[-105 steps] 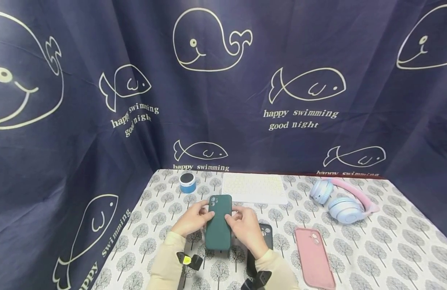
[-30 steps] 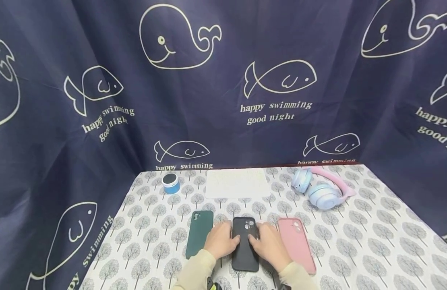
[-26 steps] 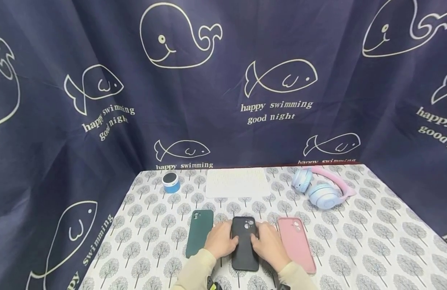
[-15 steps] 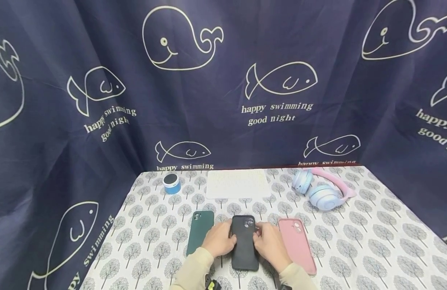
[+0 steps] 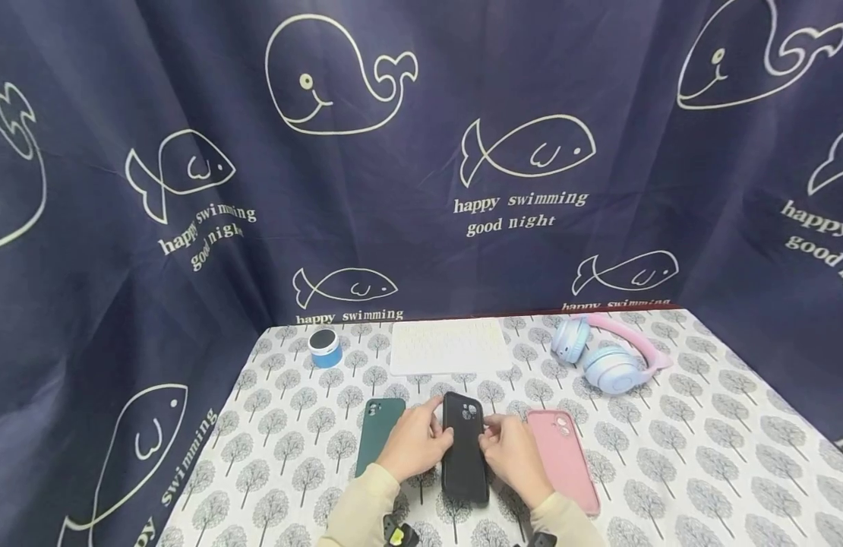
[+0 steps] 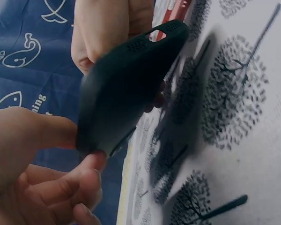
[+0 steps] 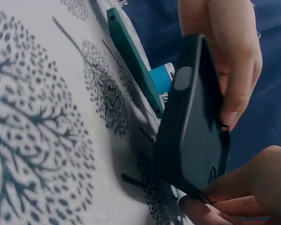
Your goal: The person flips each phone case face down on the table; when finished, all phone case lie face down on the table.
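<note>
Both hands hold a black phone case (image 5: 465,460) by its long sides, near the middle of the table. My left hand (image 5: 416,439) pinches its left edge, while my right hand (image 5: 517,453) pinches the right edge. In the left wrist view the case (image 6: 126,93) is tilted and raised off the cloth, its port cutout showing at the near end. The right wrist view shows the inner hollow of the case (image 7: 206,126). A green phone case (image 5: 379,434) lies left of it, partly behind the left hand. On the right lies a pink phone case (image 5: 563,463).
A white keyboard (image 5: 450,346) lies at the back centre. Blue-and-pink headphones (image 5: 613,368) lie at the back right, and a blue-and-white round speaker (image 5: 325,348) stands at the back left. The tree-patterned tablecloth (image 5: 285,441) meets a dark blue curtain (image 5: 408,197) behind.
Earlier both hands held the green case, which now lies on the left. Since then they have taken hold of the black case between the other two, and its far end has just risen.
</note>
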Action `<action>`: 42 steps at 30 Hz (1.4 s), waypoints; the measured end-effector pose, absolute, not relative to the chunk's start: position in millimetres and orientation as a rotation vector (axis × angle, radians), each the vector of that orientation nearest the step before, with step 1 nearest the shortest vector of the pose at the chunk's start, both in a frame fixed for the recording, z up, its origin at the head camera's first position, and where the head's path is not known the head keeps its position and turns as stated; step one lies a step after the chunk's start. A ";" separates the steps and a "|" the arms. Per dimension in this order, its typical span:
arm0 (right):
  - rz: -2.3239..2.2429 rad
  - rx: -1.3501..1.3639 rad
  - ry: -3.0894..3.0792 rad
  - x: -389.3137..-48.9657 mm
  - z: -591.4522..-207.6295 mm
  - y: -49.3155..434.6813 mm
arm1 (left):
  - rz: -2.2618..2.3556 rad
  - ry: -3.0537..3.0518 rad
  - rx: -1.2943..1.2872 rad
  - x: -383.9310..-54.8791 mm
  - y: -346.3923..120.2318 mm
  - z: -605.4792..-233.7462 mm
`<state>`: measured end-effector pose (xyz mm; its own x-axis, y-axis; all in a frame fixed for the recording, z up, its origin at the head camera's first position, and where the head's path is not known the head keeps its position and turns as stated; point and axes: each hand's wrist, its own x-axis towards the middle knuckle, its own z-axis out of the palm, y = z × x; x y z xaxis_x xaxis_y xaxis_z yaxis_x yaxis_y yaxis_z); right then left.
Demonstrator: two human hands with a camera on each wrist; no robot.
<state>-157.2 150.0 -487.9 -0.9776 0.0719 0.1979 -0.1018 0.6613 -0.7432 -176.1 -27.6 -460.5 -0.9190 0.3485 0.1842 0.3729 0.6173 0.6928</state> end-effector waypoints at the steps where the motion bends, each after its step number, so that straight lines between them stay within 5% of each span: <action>1: 1.220 0.029 -2.666 -157.8 -488.1 150.3 | -1.230 -2.788 -0.629 -175.8 -27.1 -459.1; 42: 1.230 0.125 -2.719 -160.0 -494.0 145.9 | -1.405 -2.703 -0.670 -170.9 -10.2 -468.9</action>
